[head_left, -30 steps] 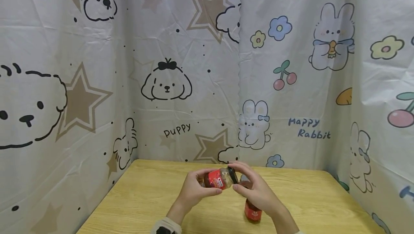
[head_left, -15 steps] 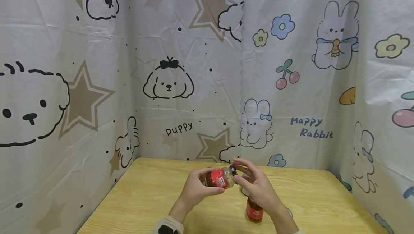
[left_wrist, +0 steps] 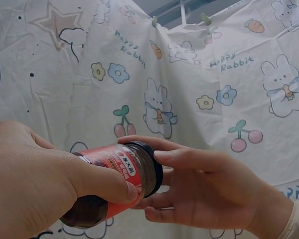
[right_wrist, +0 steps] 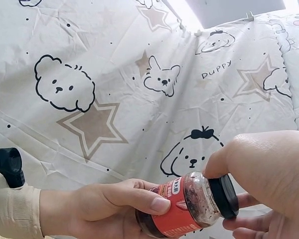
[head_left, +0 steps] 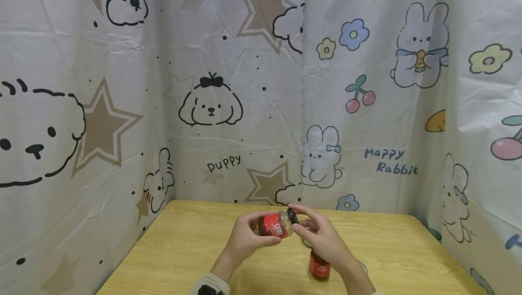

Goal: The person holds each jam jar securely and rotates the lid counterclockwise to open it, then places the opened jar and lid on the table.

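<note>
My left hand (head_left: 244, 237) grips a glass jar (head_left: 274, 225) with a red label, thumb along the near side. The jar is tilted above the table, its lidded end up and to the right. Thumb and fingers of my right hand (head_left: 328, 238) hold the black lid (head_left: 292, 216), which sits on the jar's mouth. In the right wrist view the glass (right_wrist: 199, 196) near the neck looks smeared, with dark contents lower down. A second red-labelled jar (head_left: 319, 266) stands on the table below my right hand, its top hidden by that hand.
The light wood table (head_left: 183, 245) has printed curtains (head_left: 261, 104) around its back and sides. A pale round-edged object (head_left: 307, 242) is mostly hidden behind my right hand. Another pale rim (head_left: 363, 267) shows beside my right wrist; its kind cannot be told.
The right fingers have shifted slightly around the lid. Both hands and the jar stay in nearly the same place; the view has swayed a little.
</note>
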`<state>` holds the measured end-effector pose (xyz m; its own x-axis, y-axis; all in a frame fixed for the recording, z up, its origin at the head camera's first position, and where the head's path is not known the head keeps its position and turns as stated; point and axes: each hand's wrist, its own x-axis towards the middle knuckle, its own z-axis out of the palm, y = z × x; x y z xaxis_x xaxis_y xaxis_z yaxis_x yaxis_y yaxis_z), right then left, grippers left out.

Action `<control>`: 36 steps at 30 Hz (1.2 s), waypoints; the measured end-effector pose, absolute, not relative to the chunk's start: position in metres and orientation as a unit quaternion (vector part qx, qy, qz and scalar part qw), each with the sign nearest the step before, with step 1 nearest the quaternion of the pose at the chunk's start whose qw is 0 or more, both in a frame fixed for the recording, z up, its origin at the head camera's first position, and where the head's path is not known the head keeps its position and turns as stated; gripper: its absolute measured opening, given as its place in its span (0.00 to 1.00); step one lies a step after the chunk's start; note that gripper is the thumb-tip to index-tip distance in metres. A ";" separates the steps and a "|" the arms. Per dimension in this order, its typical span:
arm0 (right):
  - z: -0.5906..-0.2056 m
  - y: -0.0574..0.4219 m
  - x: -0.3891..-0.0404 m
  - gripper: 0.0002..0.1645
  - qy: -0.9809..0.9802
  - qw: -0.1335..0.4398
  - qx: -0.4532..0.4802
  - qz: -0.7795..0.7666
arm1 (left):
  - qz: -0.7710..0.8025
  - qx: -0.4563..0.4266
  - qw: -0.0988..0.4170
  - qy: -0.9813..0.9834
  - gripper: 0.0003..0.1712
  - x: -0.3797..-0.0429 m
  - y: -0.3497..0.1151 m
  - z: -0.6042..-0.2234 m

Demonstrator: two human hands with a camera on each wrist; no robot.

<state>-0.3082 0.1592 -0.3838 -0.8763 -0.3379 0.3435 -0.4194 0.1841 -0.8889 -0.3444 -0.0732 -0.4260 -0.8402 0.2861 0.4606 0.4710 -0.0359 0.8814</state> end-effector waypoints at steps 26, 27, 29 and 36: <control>-0.388 0.157 -0.311 0.27 -0.744 0.083 0.279 0.602 | -0.665 -0.277 0.063 -0.691 0.31 -0.344 -0.073 -0.427; -0.389 0.156 -0.311 0.28 -0.746 0.084 0.277 0.600 | -0.665 -0.276 0.064 -0.691 0.31 -0.344 -0.073 -0.427; -0.389 0.157 -0.312 0.29 -0.749 0.084 0.274 0.598 | -0.666 -0.275 0.063 -0.691 0.31 -0.344 -0.073 -0.427; -0.390 0.157 -0.313 0.31 -0.759 0.083 0.263 0.590 | -0.659 -0.273 0.070 -0.698 0.31 -0.343 -0.074 -0.426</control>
